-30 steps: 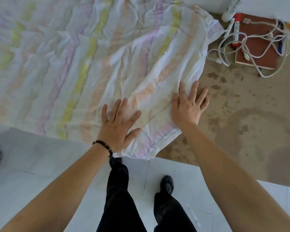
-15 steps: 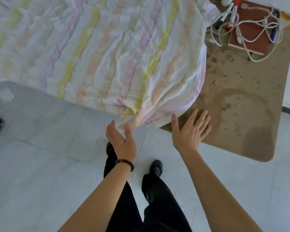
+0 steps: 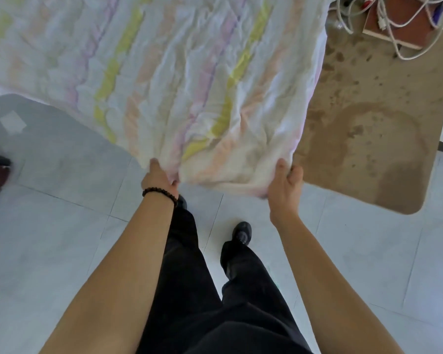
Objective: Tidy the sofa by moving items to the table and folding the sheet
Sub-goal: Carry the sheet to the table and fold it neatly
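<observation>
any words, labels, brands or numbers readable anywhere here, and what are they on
No text can be read anywhere.
Sheet: coloured stripes only, no print.
Brown board and the white cables across it: no legible marking; anything there is too small to tell.
Pale scrap at the left: looks blank.

Soft, even daylight washes out the sheet [image 3: 189, 72] beyond the fingers [image 3: 296, 172], a grey shadow dims the floor [image 3: 62, 154] left of them, detail is slightly smeared, and straight lines bow toward the outer edges.
</observation>
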Tool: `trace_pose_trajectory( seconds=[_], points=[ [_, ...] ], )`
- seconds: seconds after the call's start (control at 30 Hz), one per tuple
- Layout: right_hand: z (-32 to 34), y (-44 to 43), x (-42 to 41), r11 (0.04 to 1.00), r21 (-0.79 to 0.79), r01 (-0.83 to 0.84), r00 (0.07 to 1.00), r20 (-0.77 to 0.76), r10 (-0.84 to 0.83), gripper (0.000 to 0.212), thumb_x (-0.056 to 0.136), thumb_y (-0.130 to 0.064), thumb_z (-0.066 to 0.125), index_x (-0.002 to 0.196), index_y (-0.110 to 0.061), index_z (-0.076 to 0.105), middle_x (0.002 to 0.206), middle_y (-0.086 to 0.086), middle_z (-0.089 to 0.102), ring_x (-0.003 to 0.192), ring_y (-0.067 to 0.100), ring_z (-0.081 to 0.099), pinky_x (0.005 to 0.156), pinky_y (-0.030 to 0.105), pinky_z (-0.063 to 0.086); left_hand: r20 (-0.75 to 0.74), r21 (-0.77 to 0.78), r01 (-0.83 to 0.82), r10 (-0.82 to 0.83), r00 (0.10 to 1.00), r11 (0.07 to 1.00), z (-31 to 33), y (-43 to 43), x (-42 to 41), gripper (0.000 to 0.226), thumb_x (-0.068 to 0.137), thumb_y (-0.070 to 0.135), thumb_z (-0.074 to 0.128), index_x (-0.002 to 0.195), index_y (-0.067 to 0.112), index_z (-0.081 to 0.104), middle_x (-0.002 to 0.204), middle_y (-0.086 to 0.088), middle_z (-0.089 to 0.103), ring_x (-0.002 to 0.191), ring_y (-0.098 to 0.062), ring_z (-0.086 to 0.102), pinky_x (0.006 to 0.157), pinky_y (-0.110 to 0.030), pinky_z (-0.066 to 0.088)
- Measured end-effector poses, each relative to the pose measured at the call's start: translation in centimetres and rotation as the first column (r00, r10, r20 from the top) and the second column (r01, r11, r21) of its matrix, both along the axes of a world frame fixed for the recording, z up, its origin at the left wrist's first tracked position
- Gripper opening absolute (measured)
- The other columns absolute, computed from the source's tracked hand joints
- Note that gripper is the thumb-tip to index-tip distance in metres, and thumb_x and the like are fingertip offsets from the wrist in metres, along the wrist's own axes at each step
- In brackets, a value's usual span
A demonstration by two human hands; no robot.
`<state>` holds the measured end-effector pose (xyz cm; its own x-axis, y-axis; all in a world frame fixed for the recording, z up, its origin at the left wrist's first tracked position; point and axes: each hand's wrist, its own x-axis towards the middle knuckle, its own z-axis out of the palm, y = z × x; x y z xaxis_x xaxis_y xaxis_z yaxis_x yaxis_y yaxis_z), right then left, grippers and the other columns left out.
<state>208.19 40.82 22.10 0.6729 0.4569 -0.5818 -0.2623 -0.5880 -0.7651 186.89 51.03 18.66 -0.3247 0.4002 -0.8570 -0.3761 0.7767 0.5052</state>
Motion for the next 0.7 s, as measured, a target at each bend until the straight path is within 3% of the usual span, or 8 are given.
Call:
trace_pose_trajectory(
  seconds=[0.1, 0.17, 0.2, 0.33, 0.43, 0.53, 0.6, 0.7],
  points=[
    [0.6, -2.5, 2.7, 0.983, 0.098, 0.158, 0.945, 0.274, -0.179, 0.019, 0.099, -0.042, 0.049, 0.099, -0.024, 0.049, 0.090, -0.011, 0.057, 0.076, -0.007, 0.056, 0.068, 0.018, 0.047, -0.409, -0.053, -0.066, 0.039, 0.912, 0.996, -0.5, -2.7, -3.0, 0.055, 0.101, 0.045, 0.043, 0.136, 0.003, 0.046, 0.139, -0.016, 0.053, 0.112, -0.030, 0.058, 0.097, -0.041, 0.051],
    [0.6, -3.7, 5.2, 0.957, 0.149, 0.247, 0.842, 0.456, -0.288, 0.022, 0.098, -0.040, 0.051, 0.101, -0.018, 0.048, 0.085, -0.015, 0.054, 0.069, -0.015, 0.053, 0.061, 0.006, 0.040, -0.440, 0.004, -0.114, 0.104, 0.892, 0.993, -0.9, -3.7, -4.7, 0.053, 0.098, 0.046, 0.049, 0.132, 0.006, 0.047, 0.137, -0.013, 0.052, 0.115, -0.027, 0.057, 0.102, -0.040, 0.048],
    [0.5, -4.1, 6.1, 0.958, 0.129, 0.255, 0.818, 0.499, -0.285, 0.026, 0.097, -0.039, 0.053, 0.106, -0.015, 0.050, 0.085, -0.015, 0.055, 0.072, -0.015, 0.055, 0.060, 0.006, 0.038, -0.464, -0.033, -0.074, 0.051, 0.884, 0.997, -1.1, -4.1, -5.3, 0.053, 0.098, 0.046, 0.050, 0.133, 0.006, 0.046, 0.140, -0.014, 0.051, 0.120, -0.028, 0.056, 0.104, -0.041, 0.046],
    [-2.1, -5.0, 6.6, 0.952, -0.305, -0.029, 0.848, 0.497, 0.185, 0.034, 0.098, -0.031, 0.053, 0.126, -0.011, 0.050, 0.100, 0.003, 0.062, 0.097, 0.031, 0.063, 0.068, 0.026, 0.032, -0.464, -0.349, 0.148, -0.308, 0.830, 0.925, -2.4, -4.6, -5.1, 0.066, 0.098, 0.034, 0.052, 0.150, 0.002, 0.027, 0.151, -0.015, 0.038, 0.127, -0.028, 0.047, 0.102, -0.034, 0.040],
    [-2.2, -4.5, 5.8, 0.923, -0.372, -0.103, 0.761, 0.567, 0.313, 0.048, 0.084, -0.017, 0.058, 0.129, -0.012, 0.044, 0.126, 0.014, 0.052, 0.109, 0.037, 0.054, 0.082, 0.035, 0.034, -0.554, -0.368, 0.212, -0.397, 0.732, 0.905, -1.9, -2.7, -2.2, 0.078, 0.097, 0.032, 0.051, 0.155, 0.006, 0.005, 0.160, -0.019, 0.012, 0.144, -0.034, 0.022, 0.117, -0.044, 0.024],
    [-1.2, -2.3, 5.5, 0.934, -0.309, -0.179, 0.620, 0.702, 0.351, 0.073, 0.071, -0.009, 0.057, 0.141, -0.016, 0.038, 0.154, 0.017, 0.023, 0.139, 0.036, 0.027, 0.113, 0.046, 0.019, -0.813, -0.127, 0.451, -0.353, 0.463, 0.883, -0.1, -0.3, 2.0, 0.075, 0.099, 0.039, 0.045, 0.156, 0.012, 0.005, 0.160, -0.020, 0.007, 0.145, -0.034, 0.018, 0.115, -0.050, 0.025],
    [-1.0, -0.2, 6.0, 0.890, -0.309, -0.335, 0.498, 0.744, 0.446, 0.070, 0.082, -0.018, 0.052, 0.150, -0.019, 0.033, 0.162, 0.019, 0.014, 0.148, 0.036, 0.017, 0.117, 0.049, 0.014, -0.909, -0.075, 0.738, -0.350, 0.225, 0.670, 0.6, 1.2, 4.9, 0.069, 0.099, 0.047, 0.038, 0.157, 0.019, 0.012, 0.162, -0.022, 0.005, 0.149, -0.036, 0.010, 0.117, -0.053, 0.014],
    [-2.6, 2.4, 8.7, 0.674, -0.531, -0.513, 0.235, 0.668, 0.706, 0.063, 0.101, -0.049, 0.034, 0.158, -0.026, 0.020, 0.167, 0.016, 0.003, 0.153, 0.034, 0.003, 0.122, 0.052, 0.010, -0.859, -0.326, 0.911, -0.481, -0.175, 0.252, -0.3, 2.6, 7.3, 0.072, 0.096, 0.066, 0.020, 0.157, 0.031, 0.003, 0.163, -0.017, -0.011, 0.150, -0.036, -0.011, 0.116, -0.057, -0.009]
  ],
)
